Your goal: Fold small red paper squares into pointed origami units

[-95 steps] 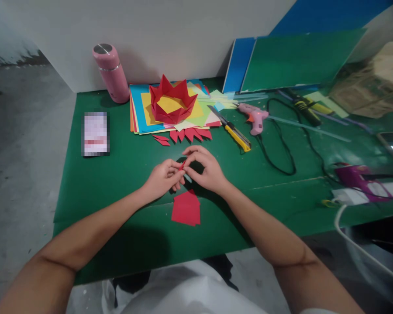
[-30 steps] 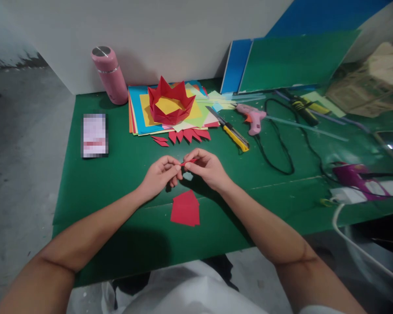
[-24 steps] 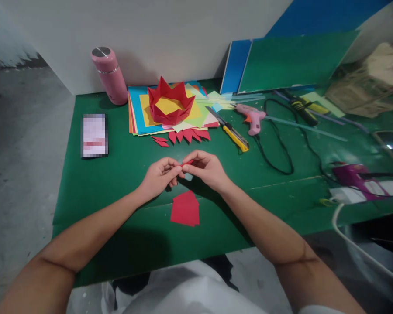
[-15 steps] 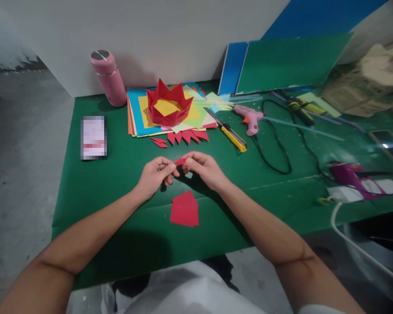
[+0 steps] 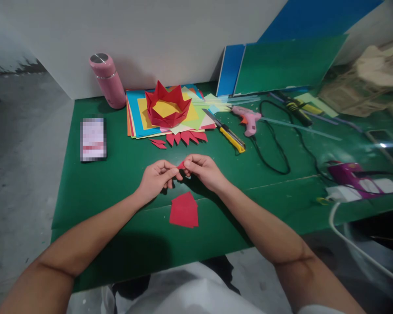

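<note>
Between my two hands is a small piece of red paper (image 5: 181,165), mostly covered by my fingers. My left hand (image 5: 155,179) pinches its left end with thumb and forefinger. The other end is gripped by my right hand (image 5: 203,171), thumb on top. Just below them lie several red paper squares (image 5: 184,210), loosely fanned. Beyond my hands is a row of folded red paper petals (image 5: 187,138). A red folded paper ring with pointed tips (image 5: 168,115) rests on a stack of coloured paper (image 5: 134,115).
A pink bottle (image 5: 109,83) stands at the back left, near a blurred-out box or packet (image 5: 93,139). Right of the paper lie a yellow utility knife (image 5: 231,137) and a pink glue gun (image 5: 249,120) with its black cord. A purple-and-white power strip (image 5: 353,179) is at the right.
The red paper between my fingers has tilted, its right end now higher. Both hands have shifted slightly, staying close together. The view has moved a little.
</note>
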Motion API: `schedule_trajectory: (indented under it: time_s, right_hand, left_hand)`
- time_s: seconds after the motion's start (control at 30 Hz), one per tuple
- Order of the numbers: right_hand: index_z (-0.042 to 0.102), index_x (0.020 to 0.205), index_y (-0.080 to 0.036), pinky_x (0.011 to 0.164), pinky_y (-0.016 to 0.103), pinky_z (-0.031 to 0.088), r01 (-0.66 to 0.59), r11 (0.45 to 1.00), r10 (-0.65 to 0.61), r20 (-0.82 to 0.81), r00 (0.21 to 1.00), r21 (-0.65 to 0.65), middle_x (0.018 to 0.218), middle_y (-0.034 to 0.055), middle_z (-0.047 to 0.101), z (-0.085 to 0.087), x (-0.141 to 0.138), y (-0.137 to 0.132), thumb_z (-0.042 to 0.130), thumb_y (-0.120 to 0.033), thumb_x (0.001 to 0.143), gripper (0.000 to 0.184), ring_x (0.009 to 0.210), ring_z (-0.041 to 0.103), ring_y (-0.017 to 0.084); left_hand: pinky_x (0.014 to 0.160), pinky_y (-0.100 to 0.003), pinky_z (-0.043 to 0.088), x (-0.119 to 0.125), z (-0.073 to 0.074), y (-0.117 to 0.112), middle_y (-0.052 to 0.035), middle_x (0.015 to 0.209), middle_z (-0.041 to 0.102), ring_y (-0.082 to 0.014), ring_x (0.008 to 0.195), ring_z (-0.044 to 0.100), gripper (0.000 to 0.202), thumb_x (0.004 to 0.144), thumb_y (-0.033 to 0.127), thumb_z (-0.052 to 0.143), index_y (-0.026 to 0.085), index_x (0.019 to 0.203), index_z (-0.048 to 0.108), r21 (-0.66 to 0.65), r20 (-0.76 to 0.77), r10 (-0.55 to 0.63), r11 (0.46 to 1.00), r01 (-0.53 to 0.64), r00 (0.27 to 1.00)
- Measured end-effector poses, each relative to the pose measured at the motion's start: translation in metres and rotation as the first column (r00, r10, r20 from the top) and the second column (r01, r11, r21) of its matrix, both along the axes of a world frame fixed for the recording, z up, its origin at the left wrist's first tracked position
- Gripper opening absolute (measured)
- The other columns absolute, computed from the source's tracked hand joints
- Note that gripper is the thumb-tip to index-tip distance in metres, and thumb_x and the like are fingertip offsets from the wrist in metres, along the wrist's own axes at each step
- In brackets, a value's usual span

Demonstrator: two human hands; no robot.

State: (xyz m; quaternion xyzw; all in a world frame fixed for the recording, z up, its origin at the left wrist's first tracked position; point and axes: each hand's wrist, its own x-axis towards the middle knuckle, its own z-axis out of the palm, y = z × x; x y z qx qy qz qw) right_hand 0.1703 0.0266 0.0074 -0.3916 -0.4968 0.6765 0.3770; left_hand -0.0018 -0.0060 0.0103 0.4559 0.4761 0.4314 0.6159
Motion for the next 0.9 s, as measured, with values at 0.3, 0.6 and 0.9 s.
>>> schedule_trajectory:
  time_s: [0.3,0.6,0.9]
  right_hand:
    - [0.066,0.067,-0.017,0.057,0.022,0.045,0.005,0.994,-0.017,-0.114,0.993,-0.107,0.059,-0.0015,0.064,-0.0024,-0.0010,-0.0010,0.075,-0.046,0.072,0.031,0.053,0.054,0.008]
    - [0.068,0.075,-0.018,0.062,0.025,0.048,0.018,0.996,-0.022,0.046,0.999,0.093,0.066,-0.0008,0.067,-0.0009,-0.0013,0.0006,0.081,-0.036,0.065,0.024,0.062,0.061,0.011]
    - [0.067,0.072,-0.016,0.054,0.021,0.044,-0.093,0.993,0.087,-0.082,0.993,-0.076,0.058,-0.0031,0.064,-0.0013,0.0016,0.0029,0.083,-0.038,0.063,0.028,0.051,0.054,0.007]
  left_hand:
    - [0.038,-0.016,0.037,-0.0013,0.0004,0.0014,-0.0024,0.066,0.070,-0.0053,0.040,0.051,0.033,0.074,0.045,0.069,0.016,0.076,0.055,0.017,0.019,0.002,1.000,-0.002,1.000]
    - [0.040,-0.017,0.039,-0.0047,-0.0054,0.0002,-0.0023,0.072,0.071,-0.0057,0.042,0.051,0.017,0.083,0.033,0.059,0.016,0.083,0.060,0.148,-0.170,-0.013,0.988,0.038,0.985]
    - [0.045,-0.017,0.041,-0.0079,-0.0032,0.0022,0.0011,0.066,0.064,-0.0056,0.046,0.053,0.020,0.086,0.035,0.056,0.017,0.081,0.059,0.205,-0.143,-0.124,0.967,0.152,0.982]
